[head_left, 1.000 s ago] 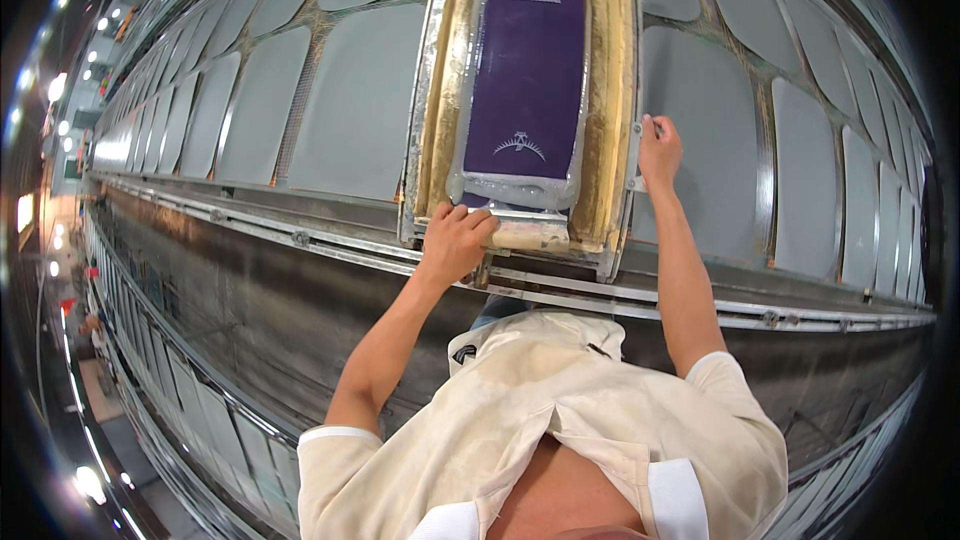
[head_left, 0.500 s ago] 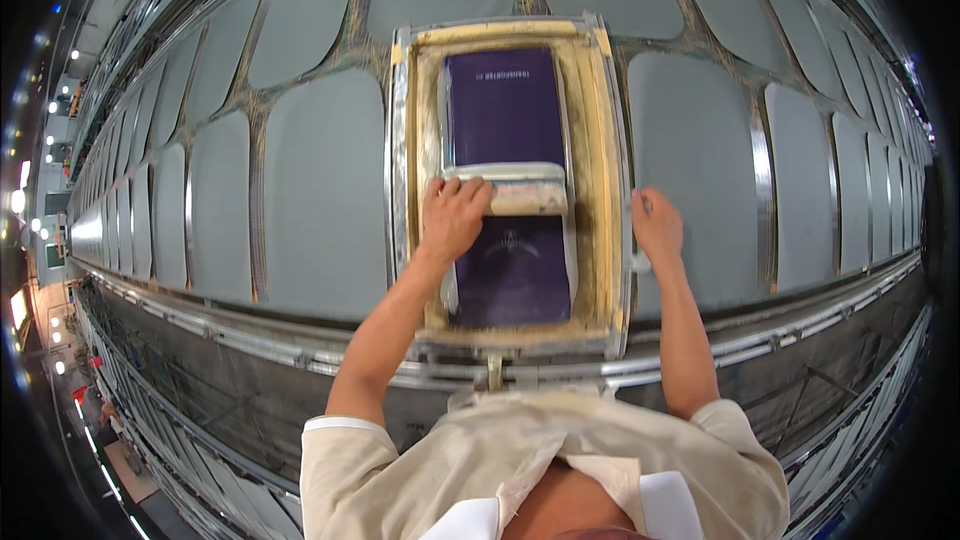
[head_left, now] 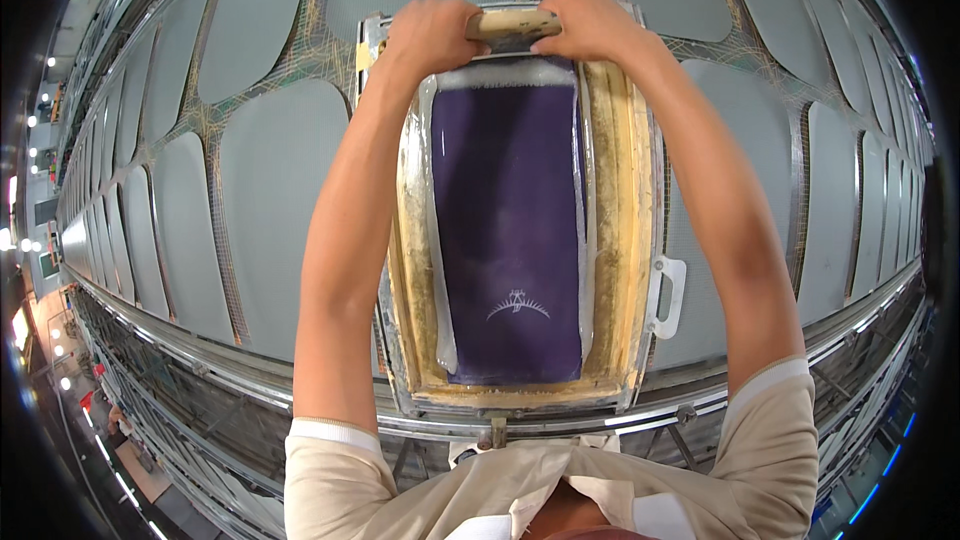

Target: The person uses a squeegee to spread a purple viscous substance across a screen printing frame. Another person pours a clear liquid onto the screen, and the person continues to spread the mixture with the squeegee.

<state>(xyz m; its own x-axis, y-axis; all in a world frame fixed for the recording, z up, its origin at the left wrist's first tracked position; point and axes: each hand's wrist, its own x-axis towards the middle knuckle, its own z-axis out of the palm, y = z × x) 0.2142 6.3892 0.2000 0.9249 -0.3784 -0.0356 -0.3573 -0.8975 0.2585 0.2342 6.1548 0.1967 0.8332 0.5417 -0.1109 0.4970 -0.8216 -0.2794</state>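
A squeegee point(head_left: 515, 26) with a worn, light-coloured grip lies across the far end of a screen printing frame point(head_left: 628, 340). My left hand point(head_left: 432, 35) is closed round the squeegee's left end. On its right end my right hand point(head_left: 592, 25) is wrapped in the same way, thumb on the near side. The frame has yellowed, tape-covered inner edges. Inside it, the dark purple screen area point(head_left: 508, 210) carries a small pale crest-like design near the close end. Whitish ink borders this area along both sides and below the squeegee. The squeegee's blade edge is mostly hidden.
A white handle point(head_left: 668, 296) sticks out from the frame's right side. Rows of grey rounded panels point(head_left: 275, 180) cover the long table all round. A metal rail point(head_left: 420, 427) runs along the near table edge, between the frame and my body.
The squeegee has gone from the middle of the screen to its far end. My right hand has left the frame's right side and now grips the squeegee along with my left.
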